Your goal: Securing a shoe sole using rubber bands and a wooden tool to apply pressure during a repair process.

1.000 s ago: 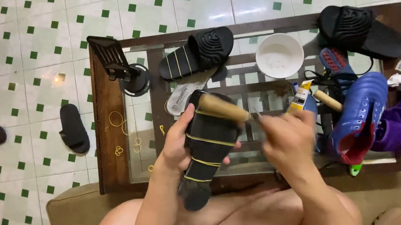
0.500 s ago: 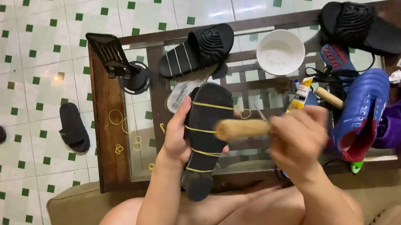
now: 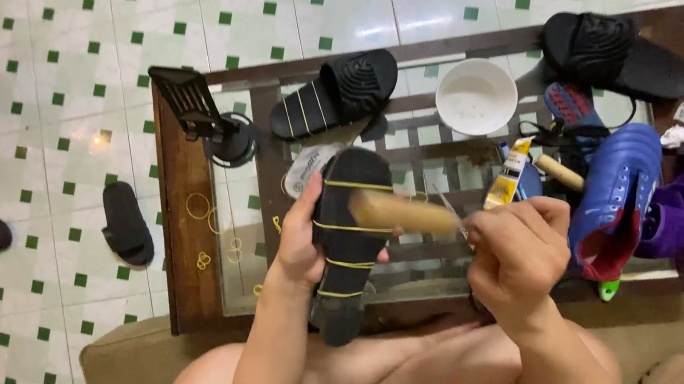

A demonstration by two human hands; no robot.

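My left hand grips a black sandal bound with yellow rubber bands, fingers curled round its edge, sole up over the glass table. My right hand closes on a wooden-handled tool lying across the sole. Beyond, a white bowl holds whitish residue.

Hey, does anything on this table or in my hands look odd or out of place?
The black sandal in your left hand is bound by several yellow rubber bands, unusual for footwear. More loose bands lie scattered on the glass table. Two black sandals lie apart on the floor.
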